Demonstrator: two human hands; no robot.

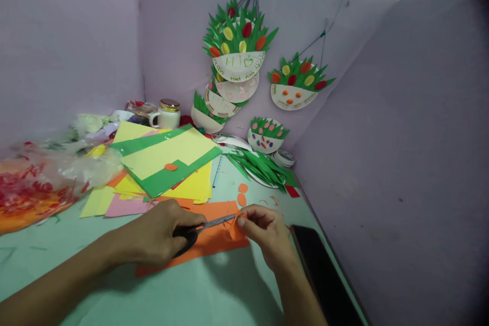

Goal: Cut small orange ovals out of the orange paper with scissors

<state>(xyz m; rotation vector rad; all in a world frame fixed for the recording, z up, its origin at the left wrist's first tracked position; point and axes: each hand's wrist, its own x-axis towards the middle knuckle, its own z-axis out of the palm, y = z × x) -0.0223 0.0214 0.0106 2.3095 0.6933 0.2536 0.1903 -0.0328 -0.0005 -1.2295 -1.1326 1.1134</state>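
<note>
"Head view: what do the fingers have?"

"The left hand (160,234) grips the scissors (221,220) by their dark handles. The right hand (267,234) pinches a small orange piece (237,230) between thumb and fingers."

"Where does that piece lie, exactly?"

"At the right hand's fingertips, with the scissor blades reaching it just beside the thumb. Below both hands, a larger orange sheet (217,241) lies on the tabletop (171,298)."

"And the rest of the surface?"

"Pale green. Two orange ovals (242,199) sit just beyond the right hand, and a dark, phone-like slab (324,275) is to its right. Farther back are green paper strips (260,165), a pile of coloured paper (171,147), a lidded white mug (169,118) and, at left, a plastic bag (46,178)."

"The room?"

"Lilac walls (401,163) meet around a corner; paper-plate baskets (239,67) with paper flowers and leaves hang there by strings."
</note>
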